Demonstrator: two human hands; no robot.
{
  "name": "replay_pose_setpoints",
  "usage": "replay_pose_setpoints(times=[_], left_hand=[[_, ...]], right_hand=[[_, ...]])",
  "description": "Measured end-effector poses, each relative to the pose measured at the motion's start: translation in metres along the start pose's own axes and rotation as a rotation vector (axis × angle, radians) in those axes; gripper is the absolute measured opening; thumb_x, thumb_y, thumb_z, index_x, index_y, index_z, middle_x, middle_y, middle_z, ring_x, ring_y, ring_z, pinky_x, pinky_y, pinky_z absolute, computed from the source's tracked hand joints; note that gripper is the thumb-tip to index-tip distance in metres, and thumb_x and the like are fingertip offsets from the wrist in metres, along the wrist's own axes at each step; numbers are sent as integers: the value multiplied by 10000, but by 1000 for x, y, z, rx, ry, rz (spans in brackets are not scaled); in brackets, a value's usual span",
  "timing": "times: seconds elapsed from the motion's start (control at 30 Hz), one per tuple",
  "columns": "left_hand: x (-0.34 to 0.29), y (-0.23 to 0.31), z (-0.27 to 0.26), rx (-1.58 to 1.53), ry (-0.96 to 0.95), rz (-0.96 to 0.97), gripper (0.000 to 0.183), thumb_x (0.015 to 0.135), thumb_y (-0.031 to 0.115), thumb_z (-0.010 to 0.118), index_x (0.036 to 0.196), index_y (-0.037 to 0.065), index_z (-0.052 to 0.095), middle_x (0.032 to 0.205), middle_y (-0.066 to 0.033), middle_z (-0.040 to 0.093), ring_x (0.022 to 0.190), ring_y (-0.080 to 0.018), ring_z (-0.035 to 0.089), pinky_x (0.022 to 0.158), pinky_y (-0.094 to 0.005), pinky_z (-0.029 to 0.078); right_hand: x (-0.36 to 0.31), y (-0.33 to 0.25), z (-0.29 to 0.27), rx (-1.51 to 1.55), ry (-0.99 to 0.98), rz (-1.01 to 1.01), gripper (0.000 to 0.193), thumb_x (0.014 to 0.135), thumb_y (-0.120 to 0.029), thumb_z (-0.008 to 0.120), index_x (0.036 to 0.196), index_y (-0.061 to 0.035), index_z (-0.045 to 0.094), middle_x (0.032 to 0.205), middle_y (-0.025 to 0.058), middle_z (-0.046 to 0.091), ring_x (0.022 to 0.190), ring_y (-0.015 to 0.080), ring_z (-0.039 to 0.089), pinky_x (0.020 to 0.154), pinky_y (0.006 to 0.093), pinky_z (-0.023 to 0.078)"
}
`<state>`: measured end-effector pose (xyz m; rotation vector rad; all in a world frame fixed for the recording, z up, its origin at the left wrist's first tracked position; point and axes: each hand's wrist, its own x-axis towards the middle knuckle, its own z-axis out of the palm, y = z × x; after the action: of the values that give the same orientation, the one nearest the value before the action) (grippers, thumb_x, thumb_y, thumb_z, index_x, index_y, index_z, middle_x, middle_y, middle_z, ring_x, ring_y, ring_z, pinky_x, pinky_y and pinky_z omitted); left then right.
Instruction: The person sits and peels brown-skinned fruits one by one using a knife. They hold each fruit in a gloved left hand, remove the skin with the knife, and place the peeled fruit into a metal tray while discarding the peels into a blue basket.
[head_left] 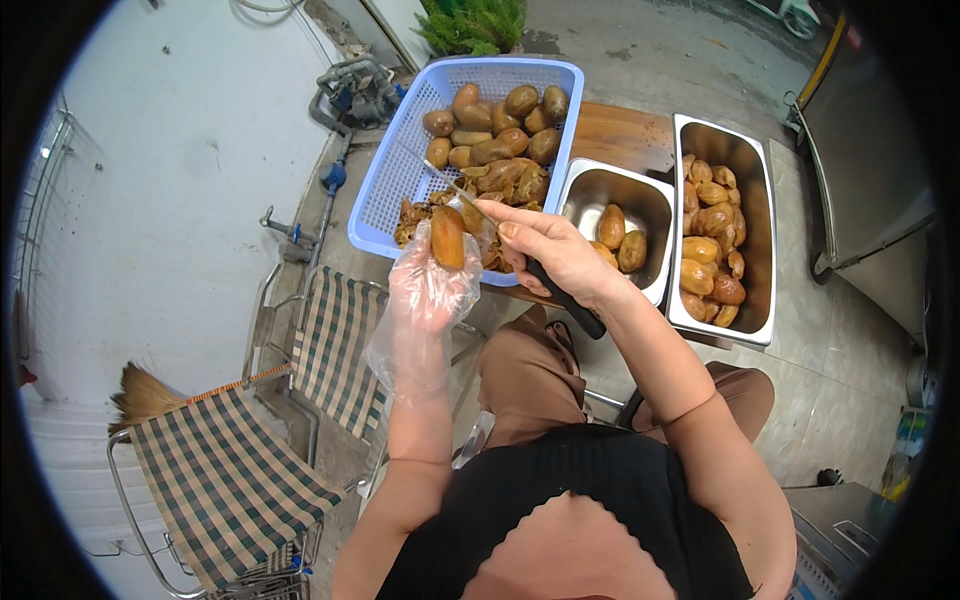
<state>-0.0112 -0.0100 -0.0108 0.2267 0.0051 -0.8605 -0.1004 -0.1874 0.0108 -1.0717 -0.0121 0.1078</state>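
A brown oval fruit (pixel 447 238) rests in my left hand (pixel 432 300), which wears a loose clear plastic glove and has its fingers curled around it. My right hand (pixel 560 250) grips a black-handled knife (pixel 573 303). The blade points to the upper left, close beside the fruit. Both hands are over the near edge of a blue plastic basket (pixel 388 150). Whole brown fruits (pixel 490 120) fill its far part, and strips of peel (pixel 415 215) lie in its near part. Just right of my right hand, a small metal pan (pixel 645 195) holds a few smooth fruits (pixel 632 250).
A longer metal pan (pixel 745 160) with several peeled fruits (pixel 712 220) stands at the right. The containers sit on a wooden bench (pixel 625 135). Checkered folding chairs (pixel 230 480) and a straw broom (pixel 148 398) are at the left, near wall pipes (pixel 325 200). A metal cabinet (pixel 870 170) stands far right.
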Motion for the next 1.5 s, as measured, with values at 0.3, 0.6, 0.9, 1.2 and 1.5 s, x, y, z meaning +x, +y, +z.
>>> replay_pose_setpoints(times=[0.3, 0.6, 0.9, 1.2, 1.5], left_hand=[[6, -11, -8, 344, -8, 137, 367, 906, 182, 581, 1212, -2, 497, 1129, -113, 586, 985, -238, 598, 815, -344, 533], [-3, -5, -3, 190, -67, -10, 458, 869, 201, 619, 1260, 23, 460, 1083, -165, 556, 879, -259, 614, 626, -350, 554], [-5, -2, 10, 258, 46, 123, 455, 876, 141, 610, 1264, -15, 429, 1102, -177, 538, 921, -274, 601, 734, -358, 542], [16, -6, 14, 1124, 183, 385, 486, 790, -42, 664, 1239, 18, 487, 1124, -85, 574, 925, -148, 586, 818, -295, 507], [16, -11, 14, 1293, 210, 350, 508, 739, -75, 694, 1200, 29, 510, 1018, -44, 563, 885, -128, 575, 812, -261, 501]], right_hand=[[-2, -6, 13, -94, -60, -15, 454, 963, -222, 483, 1381, -59, 411, 731, -55, 476, 471, 28, 359, 419, 186, 287], [-2, -10, 0, -76, 40, -29, 491, 961, -224, 468, 1400, -31, 363, 598, -47, 434, 444, 42, 386, 397, 192, 303], [-4, -12, -9, -173, 109, 44, 466, 961, -196, 436, 1387, -17, 381, 656, -11, 430, 470, 64, 401, 419, 199, 347], [5, -4, -2, -253, 65, -82, 481, 947, -182, 477, 1390, -21, 380, 702, -28, 462, 532, 39, 376, 490, 195, 351], [6, 2, 1, -545, 32, -255, 523, 912, -161, 534, 1375, 21, 371, 1407, 152, 420, 1283, 187, 401, 1042, 298, 308]])
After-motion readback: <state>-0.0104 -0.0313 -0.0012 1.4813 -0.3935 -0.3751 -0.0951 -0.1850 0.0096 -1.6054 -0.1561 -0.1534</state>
